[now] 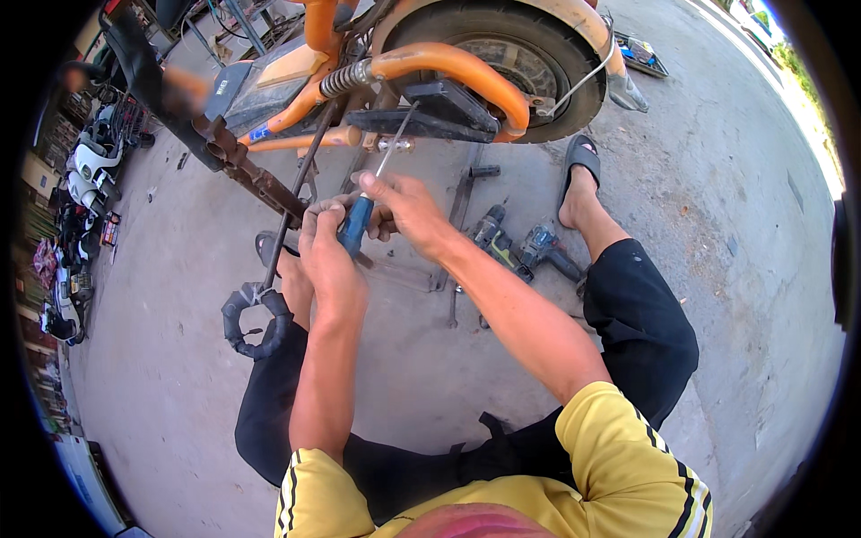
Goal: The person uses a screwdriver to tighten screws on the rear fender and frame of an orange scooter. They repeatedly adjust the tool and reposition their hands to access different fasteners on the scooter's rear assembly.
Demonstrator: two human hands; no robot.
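A screwdriver [356,228] with a blue handle slants between my two hands, its thin metal shaft pointing up and away toward the black plastic part [439,115] under an orange scooter. My right hand [405,212] is closed on it, the thumb lying where handle meets shaft. Right beside the handle is my left hand [330,247], closed with thumb and fingers pinched together. What these fingers hold, if anything, is hidden. The orange scooter frame [448,58] with its coil spring [345,79] and wheel [538,63] lies beyond my hands.
Two power drills [547,247] and a wrench [455,308] lie on the concrete right of my hands. A long rod with a black wrapped ring [256,320] stands by my left knee. Scooters and parts [90,170] line the far left; a tool tray [641,56] sits far right.
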